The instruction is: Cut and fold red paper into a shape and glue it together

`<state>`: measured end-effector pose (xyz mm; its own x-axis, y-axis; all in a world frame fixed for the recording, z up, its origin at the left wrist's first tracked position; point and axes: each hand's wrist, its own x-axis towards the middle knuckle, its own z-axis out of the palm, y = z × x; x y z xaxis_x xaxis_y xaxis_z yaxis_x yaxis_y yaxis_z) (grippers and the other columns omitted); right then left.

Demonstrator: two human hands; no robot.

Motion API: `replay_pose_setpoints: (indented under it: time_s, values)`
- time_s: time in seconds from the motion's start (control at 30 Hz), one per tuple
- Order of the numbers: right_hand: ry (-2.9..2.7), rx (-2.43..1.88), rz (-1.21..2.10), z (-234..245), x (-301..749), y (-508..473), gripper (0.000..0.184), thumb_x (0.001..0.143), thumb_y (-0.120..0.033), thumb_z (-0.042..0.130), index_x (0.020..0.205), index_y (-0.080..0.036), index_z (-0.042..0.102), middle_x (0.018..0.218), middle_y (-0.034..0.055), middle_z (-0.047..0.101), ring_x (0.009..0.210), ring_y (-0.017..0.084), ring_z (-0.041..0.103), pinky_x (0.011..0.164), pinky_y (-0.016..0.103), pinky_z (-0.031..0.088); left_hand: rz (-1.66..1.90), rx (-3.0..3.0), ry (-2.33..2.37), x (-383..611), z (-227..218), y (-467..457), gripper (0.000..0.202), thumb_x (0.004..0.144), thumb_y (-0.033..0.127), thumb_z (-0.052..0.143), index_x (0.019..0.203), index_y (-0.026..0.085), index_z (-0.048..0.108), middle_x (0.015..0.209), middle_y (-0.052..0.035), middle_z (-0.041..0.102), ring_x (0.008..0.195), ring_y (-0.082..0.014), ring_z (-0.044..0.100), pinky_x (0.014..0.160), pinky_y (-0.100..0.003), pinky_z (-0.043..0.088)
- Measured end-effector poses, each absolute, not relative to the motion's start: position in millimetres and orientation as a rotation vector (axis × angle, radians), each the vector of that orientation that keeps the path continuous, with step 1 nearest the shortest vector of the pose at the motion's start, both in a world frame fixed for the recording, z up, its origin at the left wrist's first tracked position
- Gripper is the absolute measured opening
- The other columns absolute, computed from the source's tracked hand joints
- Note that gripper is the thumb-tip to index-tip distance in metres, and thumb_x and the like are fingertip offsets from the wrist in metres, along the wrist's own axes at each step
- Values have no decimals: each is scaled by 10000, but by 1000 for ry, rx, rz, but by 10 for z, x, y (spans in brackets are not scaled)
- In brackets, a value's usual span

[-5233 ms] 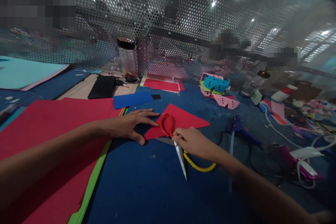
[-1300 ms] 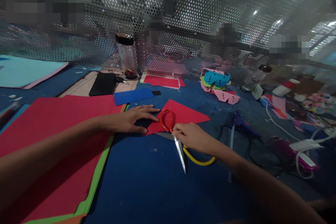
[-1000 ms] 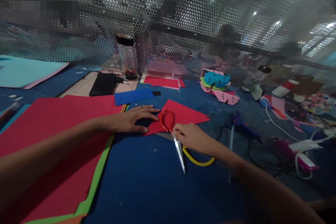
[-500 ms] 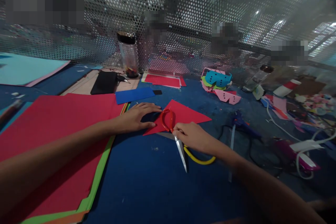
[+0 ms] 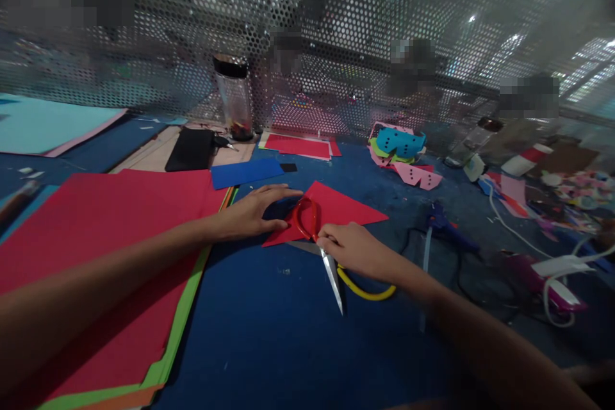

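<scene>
Spread-open scissors with one red and one yellow handle lie at the middle of the blue table. My right hand is closed on them near the pivot, its fingers by the base of the red handle. One blade points toward me; the other points left, partly over the table. Beneath the red handle lies a red triangular piece of paper. My left hand is open at the paper's left corner, thumb and fingers apart, fingertips close to the red handle. Whether it touches the paper I cannot tell.
At left is a stack of coloured sheets, red on top. Behind it are a blue strip, a black pouch and a clear jar. Paper masks and glue guns with cords lie at right, before a perforated metal screen.
My left hand has shifted slightly right, toward the red handle. The right hand and the scissors stay almost where they were.
</scene>
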<state>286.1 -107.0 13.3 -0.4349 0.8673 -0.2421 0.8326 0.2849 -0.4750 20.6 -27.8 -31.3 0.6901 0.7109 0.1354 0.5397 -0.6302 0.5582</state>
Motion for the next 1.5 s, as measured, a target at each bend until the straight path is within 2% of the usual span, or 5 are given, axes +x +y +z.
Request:
replay_pose_setpoints:
  time_s: [0.43, 0.63, 0.77, 1.13, 1.5]
  values:
    - [-2511, -1665, 833, 228, 2824, -1082, 274, 1026, -258, 472, 919, -180, 713, 773, 24, 696, 659, 132, 554, 659, 284, 281, 394, 2294, 733, 213, -219, -145, 765, 979, 472, 611, 1621, 265, 252, 1662, -126, 383, 1523, -304, 372, 1241, -512, 315]
    - [-2504, -1645, 820, 180, 2842, -1072, 280, 1030, -286, 470, 950, -186, 719, 839, 30, 730, 737, 146, 606, 676, 274, 296, 315, 2424, 815, 279, -185, -171, 632, 1000, 380, 537, 1586, 233, 351, 1676, -113, 359, 1575, -313, 249, 1272, -529, 238]
    - [-2509, -1629, 792, 146, 2852, -1066, 274, 1027, -288, 474, 971, -186, 721, 858, 40, 744, 753, 153, 618, 680, 276, 305, 301, 2446, 831, 285, -183, -177, 630, 996, 363, 528, 1586, 226, 357, 1689, -123, 324, 1568, -316, 265, 1269, -531, 251]
    - [-2489, -1642, 813, 166, 2834, -1085, 275, 1029, -285, 470, 987, -187, 723, 933, 53, 766, 816, 167, 646, 708, 272, 330, 177, 2437, 857, 199, -212, -127, 786, 971, 607, 572, 1638, 342, 252, 1728, -91, 233, 1579, -392, 199, 1256, -583, 245]
    - [-2515, -1625, 833, 214, 2836, -1094, 266, 1030, -255, 471, 920, -176, 701, 795, 18, 704, 675, 126, 567, 666, 277, 279, 177, 2424, 871, 206, -199, -145, 822, 955, 591, 604, 1647, 335, 240, 1733, -100, 212, 1579, -417, 178, 1245, -603, 265]
